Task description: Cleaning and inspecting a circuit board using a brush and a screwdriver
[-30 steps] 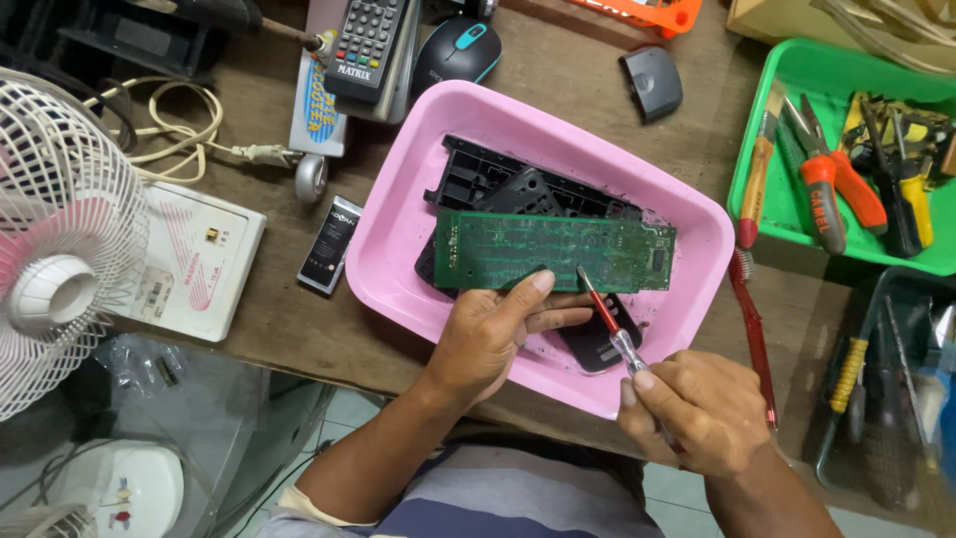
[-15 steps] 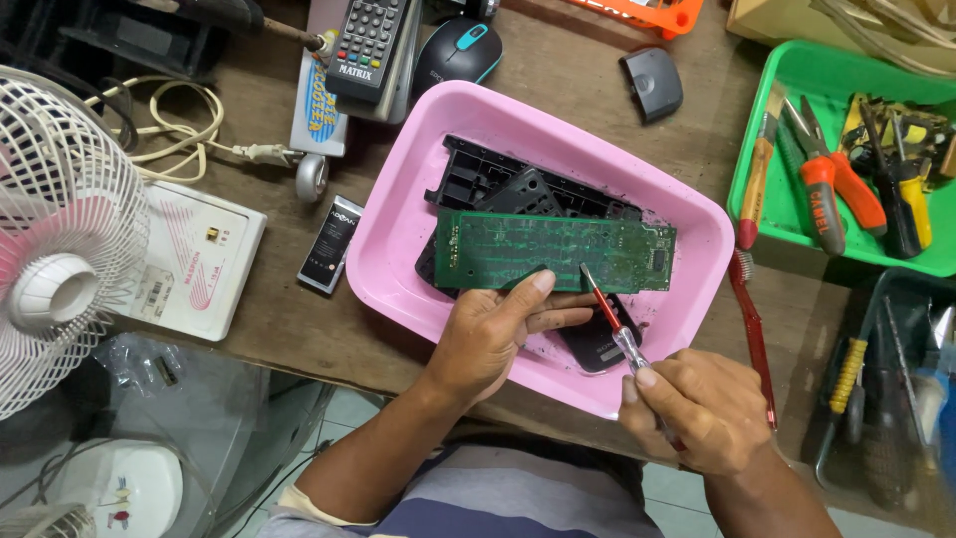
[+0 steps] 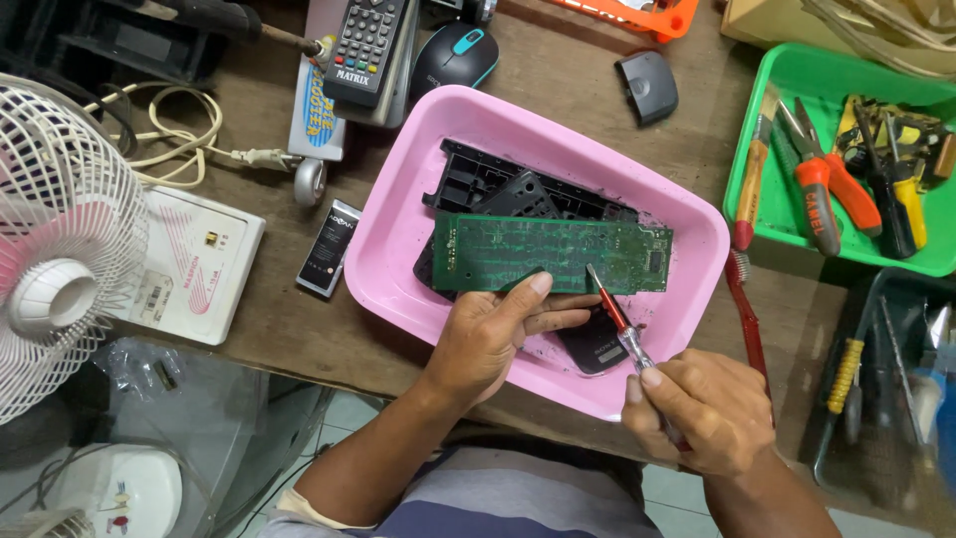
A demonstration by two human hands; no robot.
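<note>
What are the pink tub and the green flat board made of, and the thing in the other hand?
The pink tub looks like smooth, slightly shiny moulded plastic with rounded corners. The green board, steadied by the left hand, seems to be a stiff circuit board, probably resin-coated, with fine lines and small dots. The tool in the right hand has a shiny silvery, likely metal, shaft and a red part, maybe plastic.

The left hand [image 3: 488,344] sits at lower centre, thumb stretched upward and fingers extended rightward, while the right hand [image 3: 702,410], lower right, is curled in a pinching grip.
</note>
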